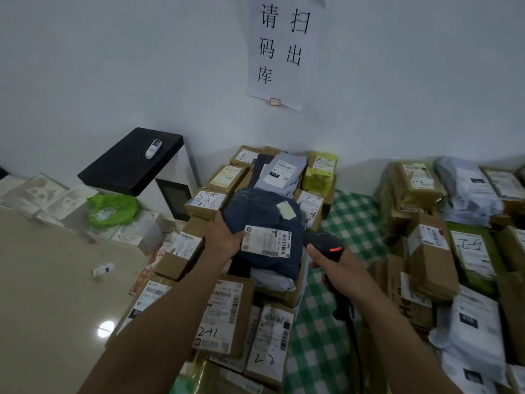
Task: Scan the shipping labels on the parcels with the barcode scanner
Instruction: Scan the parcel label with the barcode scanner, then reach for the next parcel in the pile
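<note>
Nearest: cardboard box marked 2-11 (pixel 224 311) and box marked 2-3 (pixel 270 336) lie flat, side by side, labels up, at the front of the centre parcel pile. Green checked cloth (pixel 321 322) shows to their right.

Right hand (pixel 338 268) has its fingers wrapped round the handle of the black barcode scanner (pixel 326 243). The red light on the scanner head is lit and the head is aimed left. Its cable (pixel 355 336) drops down toward the camera.

Left hand (pixel 224 237) grasps the left edge of the dark blue parcel bag (pixel 264 220), thumb on top. The bag sits on top of the centre pile, tilted toward the camera. The white shipping label (pixel 265 241) is on its upper face, between thumb and scanner. The scanner head is just beside the bag's right edge; it possibly touches, the view is too dim to say.

Behind the bag: a grey bag (pixel 284 172) and a yellow-green parcel (pixel 321 172) lie on more boxes against the wall. Right pile of parcels (pixel 431 251) stands apart across the cloth.

Left: small white box (pixel 103 269) on the floor, green bag (pixel 113 209), black-topped cabinet (pixel 133 160) with a small white device (pixel 153 148) on it.

Far: paper sign (pixel 281 49) with handwritten characters on the wall.
</note>
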A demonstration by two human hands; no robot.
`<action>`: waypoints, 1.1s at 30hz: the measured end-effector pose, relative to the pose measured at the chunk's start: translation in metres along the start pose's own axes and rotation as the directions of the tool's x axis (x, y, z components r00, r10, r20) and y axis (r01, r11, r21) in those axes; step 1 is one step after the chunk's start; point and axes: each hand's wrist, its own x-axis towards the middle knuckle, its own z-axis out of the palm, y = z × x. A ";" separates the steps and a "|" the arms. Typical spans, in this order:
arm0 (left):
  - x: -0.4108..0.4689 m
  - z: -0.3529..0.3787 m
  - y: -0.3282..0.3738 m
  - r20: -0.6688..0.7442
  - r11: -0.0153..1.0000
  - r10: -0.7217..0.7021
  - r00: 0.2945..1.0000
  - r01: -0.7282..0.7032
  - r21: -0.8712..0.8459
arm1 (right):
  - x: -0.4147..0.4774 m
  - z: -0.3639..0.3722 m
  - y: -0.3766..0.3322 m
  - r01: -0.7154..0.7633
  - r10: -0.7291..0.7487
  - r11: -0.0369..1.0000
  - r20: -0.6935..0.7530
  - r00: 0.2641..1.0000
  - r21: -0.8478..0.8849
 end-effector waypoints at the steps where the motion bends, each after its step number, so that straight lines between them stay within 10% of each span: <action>1: -0.003 -0.005 0.006 -0.017 1.000 0.027 0.999 -0.027 0.012 | 0.000 0.002 -0.001 0.001 -0.001 1.000 0.001 1.000 0.001; 9: -0.040 -0.027 0.037 -0.196 0.904 0.330 0.924 -0.369 -0.216 | -0.012 0.000 -0.006 0.049 -0.050 0.998 0.018 0.999 0.048; 33: -0.073 0.014 0.132 -0.343 0.744 0.364 0.866 -0.491 -0.452 | -0.060 -0.084 -0.026 -0.013 -0.007 0.963 0.073 0.997 0.268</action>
